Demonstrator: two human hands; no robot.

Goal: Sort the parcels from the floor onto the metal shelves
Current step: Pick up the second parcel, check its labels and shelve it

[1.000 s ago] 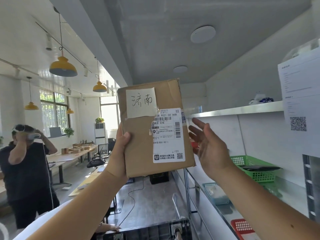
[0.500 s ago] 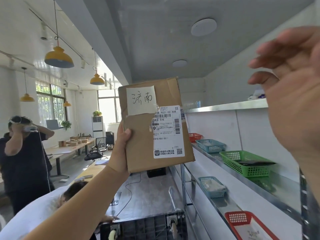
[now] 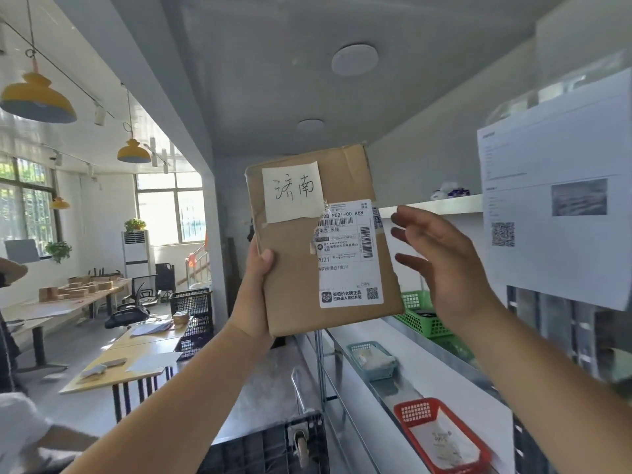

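While raised upright in front of the shelving, gripped along the lower left edge of the parcel (image 3: 290,289) by the left hand (image 3: 254,292): thumb curled over the front face, other fingers hidden behind the cardboard. Bears a handwritten note (image 3: 292,191) at top left and a printed shipping label (image 3: 349,254) down the right side. Touches only that hand. Just right of the parcel's right edge, the right hand (image 3: 444,265), spread wide with fingers apart and palm turned toward the box, near it but apart from it.

Free air above both hands up to the ceiling, and left of the left hand out over the room. Tighter to the right: behind the right hand, the front lip of the upper level of the metal shelves (image 3: 441,207); just beyond the right wrist, a hanging paper sheet (image 3: 561,254) with a QR code. Below the left forearm, the rim of a black cart (image 3: 260,453).

Under the right hand, a green basket (image 3: 420,319) on the middle shelf, with something dark and flat inside. Lower, beneath the parcel's bottom right corner, a blue basket (image 3: 371,360) with a pale packet in it. Below the right forearm, nearest the camera, a red basket (image 3: 441,436) with a white printed bag lying flat.
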